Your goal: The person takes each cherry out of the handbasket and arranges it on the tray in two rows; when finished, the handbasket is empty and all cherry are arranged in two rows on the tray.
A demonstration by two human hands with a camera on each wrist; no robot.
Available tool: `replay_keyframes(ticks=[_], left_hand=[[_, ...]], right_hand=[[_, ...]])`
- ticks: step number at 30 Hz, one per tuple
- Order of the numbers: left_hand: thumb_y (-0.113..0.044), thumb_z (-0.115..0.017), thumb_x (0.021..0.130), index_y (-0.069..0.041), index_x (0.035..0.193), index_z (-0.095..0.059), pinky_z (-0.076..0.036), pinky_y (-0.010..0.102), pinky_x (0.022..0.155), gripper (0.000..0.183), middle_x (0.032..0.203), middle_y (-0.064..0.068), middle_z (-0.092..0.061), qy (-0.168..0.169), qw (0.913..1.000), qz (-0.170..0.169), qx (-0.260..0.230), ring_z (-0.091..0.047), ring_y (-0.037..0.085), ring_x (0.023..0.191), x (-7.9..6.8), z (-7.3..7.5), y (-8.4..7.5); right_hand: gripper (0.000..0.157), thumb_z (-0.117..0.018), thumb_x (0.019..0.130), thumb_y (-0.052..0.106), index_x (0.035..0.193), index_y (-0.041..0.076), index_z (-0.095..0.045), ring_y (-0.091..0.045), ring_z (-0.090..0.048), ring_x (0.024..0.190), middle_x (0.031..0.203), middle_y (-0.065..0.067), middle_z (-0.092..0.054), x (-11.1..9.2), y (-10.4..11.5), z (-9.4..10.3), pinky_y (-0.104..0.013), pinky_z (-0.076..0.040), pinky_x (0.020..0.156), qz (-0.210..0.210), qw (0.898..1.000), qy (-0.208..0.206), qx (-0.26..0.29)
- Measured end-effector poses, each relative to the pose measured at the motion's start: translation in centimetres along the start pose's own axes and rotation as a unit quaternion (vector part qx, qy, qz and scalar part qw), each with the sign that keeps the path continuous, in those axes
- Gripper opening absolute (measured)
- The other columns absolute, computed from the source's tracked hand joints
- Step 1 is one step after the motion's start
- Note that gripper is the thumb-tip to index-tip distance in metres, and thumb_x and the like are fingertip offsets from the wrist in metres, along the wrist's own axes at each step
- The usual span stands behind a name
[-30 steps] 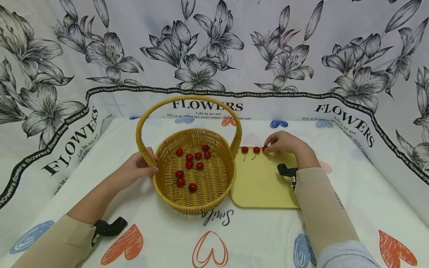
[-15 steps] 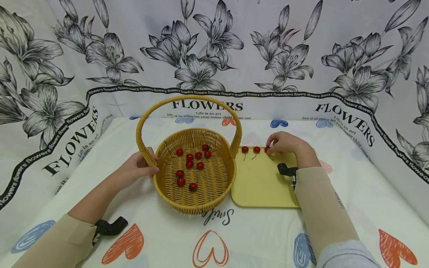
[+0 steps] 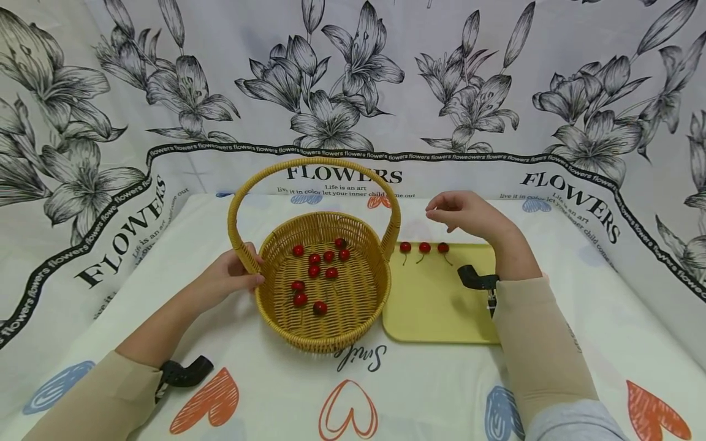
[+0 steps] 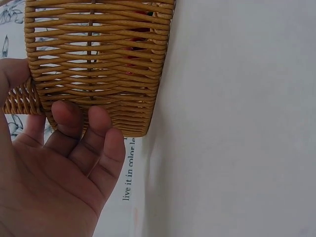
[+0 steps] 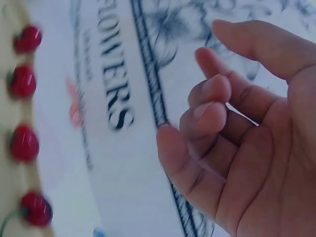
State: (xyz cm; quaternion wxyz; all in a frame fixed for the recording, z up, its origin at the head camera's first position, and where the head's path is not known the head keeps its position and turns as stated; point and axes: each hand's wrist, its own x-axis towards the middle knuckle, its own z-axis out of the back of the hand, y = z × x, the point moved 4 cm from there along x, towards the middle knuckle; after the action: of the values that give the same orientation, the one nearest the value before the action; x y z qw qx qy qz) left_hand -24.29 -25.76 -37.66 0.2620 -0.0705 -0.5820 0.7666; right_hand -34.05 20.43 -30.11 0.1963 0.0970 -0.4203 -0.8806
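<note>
My left hand (image 3: pixel 227 278) grips the yellow wicker basket (image 3: pixel 350 300) at its left rim, near the foot of the tall handle. In the left wrist view its fingers press the woven wall from outside, the thumb at the rim. Several red cherries (image 3: pixel 320 308) lie inside the basket. To the right stands a pale yellow tray (image 3: pixel 425 306), with a row of cherries (image 3: pixel 424 247) along its far edge, stems toward me. My right hand (image 3: pixel 469 214) hovers beyond that edge. The right wrist view shows its fingers (image 5: pixel 170 148) loosely bent, holding nothing, with several cherries (image 5: pixel 23 143) at left.
A white tablecloth (image 3: pixel 265 392) with printed hearts lies under everything. Behind it hangs a white curtain (image 3: pixel 408 116) with black flower drawings. The basket's right side stands against the tray's left edge, and its handle (image 3: pixel 314 160) arches high.
My right hand has let go of the rightmost cherry in the visible row and lifted away beyond the tray. That cherry stays at the tray's far edge. The left hand keeps its grip on the basket.
</note>
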Motion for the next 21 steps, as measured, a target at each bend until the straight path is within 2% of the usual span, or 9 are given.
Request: replay_keyframes(ticks=[3, 5, 8, 10, 13, 15, 18, 21], left_hand=[[0.007, -0.063, 0.094, 0.006, 0.105, -0.05, -0.057, 0.033, 0.065, 0.017, 0.09, 0.008, -0.058, 0.001, 1.0, -0.002, 0.0, -0.061, 0.017, 0.073, 0.1, 0.0, 0.0], [0.007, -0.063, 0.094, 0.006, 0.105, -0.05, -0.057, 0.033, 0.064, 0.017, 0.089, 0.008, -0.057, 0.002, 1.0, -0.002, -0.001, -0.061, 0.017, 0.072, 0.1, 0.0, -0.1], [0.007, -0.063, 0.094, 0.005, 0.105, -0.05, -0.056, 0.033, 0.064, 0.017, 0.088, 0.009, -0.057, 0.003, 1.0, -0.003, -0.002, -0.061, 0.017, 0.072, 0.1, 0.0, -0.2], [0.007, -0.063, 0.094, 0.005, 0.105, -0.05, -0.056, 0.033, 0.064, 0.017, 0.088, 0.009, -0.058, 0.002, 1.0, -0.002, -0.001, -0.061, 0.016, 0.071, 0.1, 0.0, -0.2], [0.007, -0.063, 0.094, 0.005, 0.105, -0.05, -0.056, 0.033, 0.064, 0.017, 0.088, 0.009, -0.058, 0.002, 1.0, 0.001, 0.0, -0.061, 0.016, 0.072, 0.0, -0.1, -0.2], [0.006, -0.063, 0.094, 0.005, 0.105, -0.049, -0.056, 0.033, 0.065, 0.018, 0.088, 0.008, -0.059, 0.001, 1.0, 0.003, 0.002, -0.062, 0.016, 0.073, 0.0, -0.1, -0.1], [0.006, -0.063, 0.095, 0.005, 0.106, -0.049, -0.057, 0.033, 0.065, 0.018, 0.089, 0.008, -0.059, 0.0, 1.0, 0.005, 0.005, -0.062, 0.016, 0.073, 0.0, -0.1, -0.1], [0.006, -0.063, 0.095, 0.005, 0.106, -0.049, -0.056, 0.032, 0.065, 0.018, 0.089, 0.008, -0.059, 0.001, 1.0, 0.003, 0.005, -0.061, 0.016, 0.073, 0.1, -0.1, -0.1]], right_hand=[[0.03, -0.065, 0.103, 0.031, 0.119, 0.006, -0.066, -0.027, -0.055, 0.081, 0.09, -0.014, -0.059, -0.8, 2.2, -0.4, -0.042, -0.058, 0.08, 0.03, 0.998, 0.014, 0.058], [0.027, -0.064, 0.104, 0.027, 0.118, 0.005, -0.066, -0.028, -0.055, 0.074, 0.083, -0.015, -0.056, -1.5, 3.7, -0.8, -0.043, -0.059, 0.078, 0.06, 0.994, 0.043, 0.076], [0.024, -0.062, 0.104, 0.022, 0.118, 0.003, -0.065, -0.028, -0.058, 0.072, 0.083, -0.015, -0.058, -2.7, 6.0, -1.8, -0.041, -0.058, 0.071, 0.11, 0.985, 0.106, 0.081], [0.023, -0.06, 0.105, 0.017, 0.119, 0.0, -0.065, -0.029, -0.06, 0.074, 0.09, -0.017, -0.062, -3.3, 7.5, -2.9, -0.038, -0.056, 0.065, 0.143, 0.974, 0.158, 0.078], [0.022, -0.059, 0.104, 0.017, 0.119, 0.003, -0.068, -0.028, -0.062, 0.079, 0.102, -0.019, -0.066, -3.7, 9.1, -5.2, -0.036, -0.055, 0.065, 0.163, 0.96, 0.219, 0.054], [0.02, -0.061, 0.104, 0.019, 0.117, 0.008, -0.071, -0.025, -0.061, 0.079, 0.104, -0.017, -0.068, -3.5, 9.7, -7.0, -0.036, -0.055, 0.067, 0.168, 0.954, 0.246, 0.029], [0.016, -0.064, 0.102, 0.023, 0.114, 0.016, -0.073, -0.019, -0.058, 0.077, 0.093, -0.008, -0.067, -2.8, 10.3, -9.8, -0.034, -0.051, 0.067, 0.168, 0.952, 0.254, -0.011], [0.015, -0.067, 0.101, 0.024, 0.113, 0.017, -0.074, -0.014, -0.054, 0.075, 0.085, 0.0, -0.063, -2.3, 10.4, -12.6, -0.029, -0.046, 0.065, 0.174, 0.954, 0.24, -0.045]])
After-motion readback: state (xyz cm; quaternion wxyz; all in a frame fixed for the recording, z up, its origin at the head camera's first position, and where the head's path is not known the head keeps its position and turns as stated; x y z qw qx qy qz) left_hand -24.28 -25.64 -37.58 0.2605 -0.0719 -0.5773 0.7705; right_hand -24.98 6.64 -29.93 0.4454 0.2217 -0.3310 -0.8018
